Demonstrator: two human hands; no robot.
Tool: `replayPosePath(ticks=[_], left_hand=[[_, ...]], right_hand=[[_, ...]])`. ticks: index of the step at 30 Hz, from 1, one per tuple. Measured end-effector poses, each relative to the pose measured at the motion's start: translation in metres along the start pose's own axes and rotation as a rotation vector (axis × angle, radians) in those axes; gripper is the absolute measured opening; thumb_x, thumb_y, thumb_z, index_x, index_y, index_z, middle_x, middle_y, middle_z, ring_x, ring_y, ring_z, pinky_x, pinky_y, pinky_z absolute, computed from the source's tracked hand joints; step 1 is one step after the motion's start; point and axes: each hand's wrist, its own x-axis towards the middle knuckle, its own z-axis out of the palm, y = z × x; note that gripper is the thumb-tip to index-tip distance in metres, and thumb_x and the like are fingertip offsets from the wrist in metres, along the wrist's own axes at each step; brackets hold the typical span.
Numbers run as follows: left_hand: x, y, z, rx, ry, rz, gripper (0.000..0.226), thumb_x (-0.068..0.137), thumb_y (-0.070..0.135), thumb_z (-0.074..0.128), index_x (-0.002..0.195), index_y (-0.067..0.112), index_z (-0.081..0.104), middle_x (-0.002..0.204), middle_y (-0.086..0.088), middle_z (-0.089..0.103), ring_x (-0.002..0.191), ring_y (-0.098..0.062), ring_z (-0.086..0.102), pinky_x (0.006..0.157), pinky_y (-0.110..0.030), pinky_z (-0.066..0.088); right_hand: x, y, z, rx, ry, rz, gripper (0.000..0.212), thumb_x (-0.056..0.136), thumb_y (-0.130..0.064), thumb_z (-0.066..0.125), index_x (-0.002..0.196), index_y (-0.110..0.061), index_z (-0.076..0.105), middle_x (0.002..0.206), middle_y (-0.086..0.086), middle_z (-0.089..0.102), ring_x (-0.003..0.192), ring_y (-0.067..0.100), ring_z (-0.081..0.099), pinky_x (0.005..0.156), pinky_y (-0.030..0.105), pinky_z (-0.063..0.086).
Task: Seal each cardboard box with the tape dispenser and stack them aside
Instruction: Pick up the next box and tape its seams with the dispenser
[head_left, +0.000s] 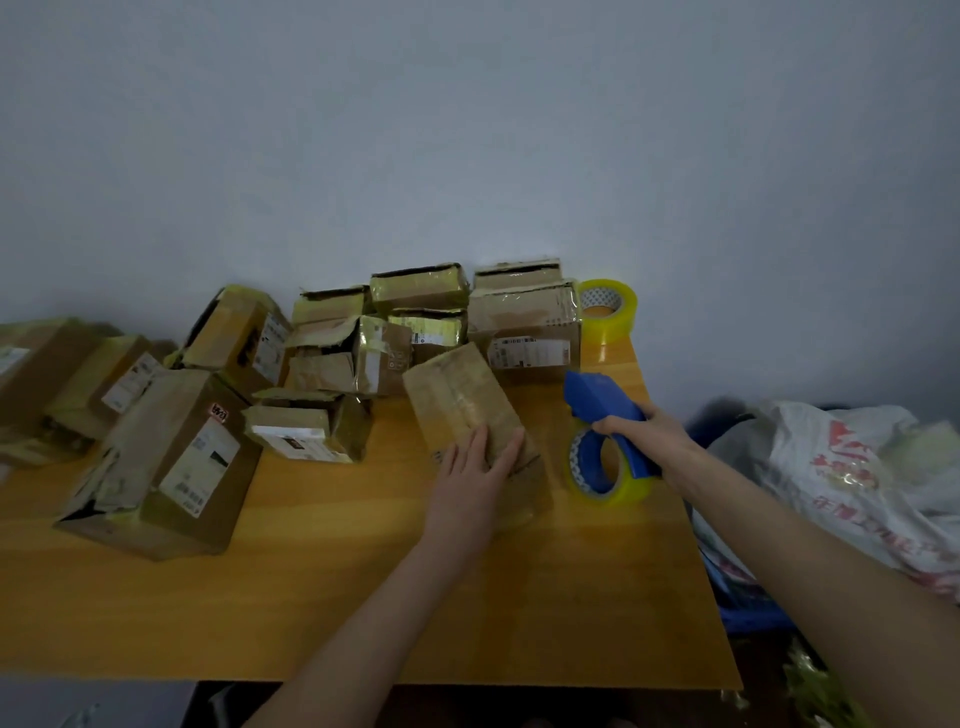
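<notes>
A brown cardboard box (462, 402) lies on the wooden table (363, 587), right of centre, with a strip of clear tape along its top seam. My left hand (475, 475) rests flat on the box's near end, fingers spread. My right hand (649, 428) grips the handle of a blue tape dispenser (605, 405) just right of the box. The dispenser carries a roll of yellowish clear tape (602, 470) that touches the table.
Several worn taped boxes (332, 353) crowd the table's back and left; a large one (166, 467) lies at front left. A spare tape roll (608, 309) stands at the back right corner. Off the right edge lie a white plastic bag (841, 467) and a blue crate (748, 608).
</notes>
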Motion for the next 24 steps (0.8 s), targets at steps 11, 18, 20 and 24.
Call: replayPosePath(ticks=[11, 18, 20, 24], left_hand=[[0.020, -0.050, -0.010, 0.089, -0.037, 0.148, 0.090, 0.095, 0.033, 0.053, 0.141, 0.033, -0.025, 0.159, 0.005, -0.014, 0.147, -0.021, -0.006, 0.120, -0.038, -0.002], [0.027, -0.059, -0.013, 0.055, -0.065, 0.179, 0.103, 0.087, 0.026, 0.064, 0.145, 0.036, -0.020, 0.159, 0.004, -0.014, 0.147, -0.020, -0.004, 0.120, -0.039, 0.003], [0.025, -0.062, -0.023, -0.075, -0.027, 0.163, 0.100, 0.084, 0.028, 0.067, 0.149, 0.036, -0.009, 0.160, 0.006, -0.009, 0.146, -0.018, 0.007, 0.117, -0.040, 0.019], [0.023, -0.051, -0.057, -0.791, 0.330, -0.150, 0.066, 0.090, 0.034, 0.061, 0.147, 0.022, 0.031, 0.149, 0.001, 0.037, 0.124, -0.010, 0.046, 0.095, -0.027, 0.047]], right_hand=[[-0.004, -0.033, -0.008, -0.202, -0.099, -0.146, 0.043, 0.072, -0.026, 0.080, 0.108, -0.021, 0.057, 0.095, -0.002, 0.063, 0.081, 0.015, 0.063, 0.059, 0.025, 0.046], [-0.019, -0.068, -0.018, -0.271, -0.187, -0.236, 0.041, 0.070, -0.016, 0.080, 0.105, -0.023, 0.059, 0.104, 0.005, 0.066, 0.090, 0.021, 0.066, 0.074, 0.032, 0.056], [-0.028, -0.080, -0.020, -0.304, -0.252, -0.271, 0.047, 0.065, -0.019, 0.082, 0.107, -0.021, 0.061, 0.105, 0.006, 0.067, 0.091, 0.021, 0.068, 0.079, 0.033, 0.056], [-0.050, -0.104, -0.016, -0.354, -0.361, -0.360, 0.061, 0.055, -0.027, 0.080, 0.113, -0.025, 0.061, 0.107, 0.003, 0.068, 0.090, 0.016, 0.070, 0.078, 0.029, 0.057]])
